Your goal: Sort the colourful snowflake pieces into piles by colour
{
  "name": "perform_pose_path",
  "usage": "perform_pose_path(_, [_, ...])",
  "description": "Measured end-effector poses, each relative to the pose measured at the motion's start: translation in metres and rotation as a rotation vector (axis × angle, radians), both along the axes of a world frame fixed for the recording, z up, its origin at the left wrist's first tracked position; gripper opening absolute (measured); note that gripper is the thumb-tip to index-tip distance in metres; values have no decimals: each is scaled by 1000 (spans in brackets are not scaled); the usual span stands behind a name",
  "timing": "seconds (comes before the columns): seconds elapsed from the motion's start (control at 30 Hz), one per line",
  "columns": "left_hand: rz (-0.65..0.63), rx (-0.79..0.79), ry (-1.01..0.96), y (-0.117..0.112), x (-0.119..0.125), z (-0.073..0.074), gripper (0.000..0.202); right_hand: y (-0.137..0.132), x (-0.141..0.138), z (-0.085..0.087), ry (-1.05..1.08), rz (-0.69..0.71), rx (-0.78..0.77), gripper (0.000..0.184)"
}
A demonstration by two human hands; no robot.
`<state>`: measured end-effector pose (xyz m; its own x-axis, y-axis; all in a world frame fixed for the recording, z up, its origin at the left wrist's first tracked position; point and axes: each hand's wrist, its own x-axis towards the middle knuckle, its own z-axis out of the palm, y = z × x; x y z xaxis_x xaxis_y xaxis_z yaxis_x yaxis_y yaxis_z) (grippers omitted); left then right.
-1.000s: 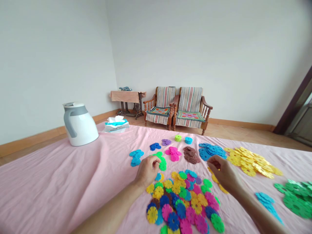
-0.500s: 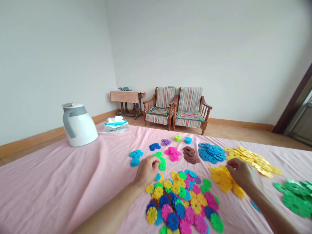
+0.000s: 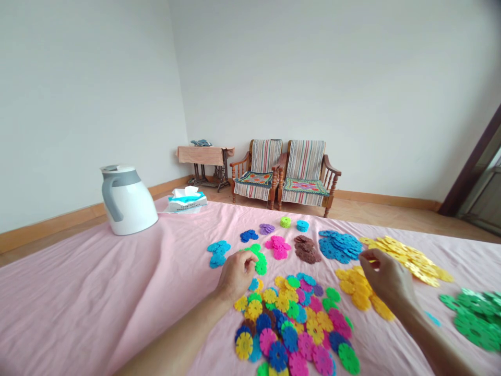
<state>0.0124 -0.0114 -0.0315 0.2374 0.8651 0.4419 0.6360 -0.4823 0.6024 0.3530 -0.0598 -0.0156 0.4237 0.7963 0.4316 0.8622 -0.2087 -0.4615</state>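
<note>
Your right hand (image 3: pixel 387 279) pinches a yellow disc (image 3: pixel 371 260) over the yellow pile (image 3: pixel 354 292); left hand (image 3: pixel 235 274) curled, hold unclear, beside green discs (image 3: pixel 261 265).

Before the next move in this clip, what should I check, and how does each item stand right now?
1. Right hand over the small yellow pile: ok.
2. Disc pinched in the right fingers: cannot tell.
3. Left hand at the far edge of the mixed pile, beside the small green pile: ok.
4. Left hand holding a disc: cannot tell.
5. Blue pile and large yellow pile each one colour, lying apart: ok.
6. Kettle well away from both hands: ok.
</note>
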Motion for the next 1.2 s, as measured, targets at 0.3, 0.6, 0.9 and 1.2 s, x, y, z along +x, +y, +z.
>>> perform_pose_path(0.3, [0, 19, 5, 1, -1, -3, 22, -24, -72, 22, 136, 755, -419, 10])
perform_pose_path(0.6, [0, 23, 21, 0, -1, -2, 21, -45, -82, 35, 46, 802, -650, 29])
perform_pose_path(0.9, [3, 30, 9, 2, -1, -4, 21, -42, -78, 34, 15, 808, -622, 24])
perform_pose_path(1.2, [6, 28, 17, 2, -1, -4, 22, -41, -77, 30, 18, 787, -640, 23])
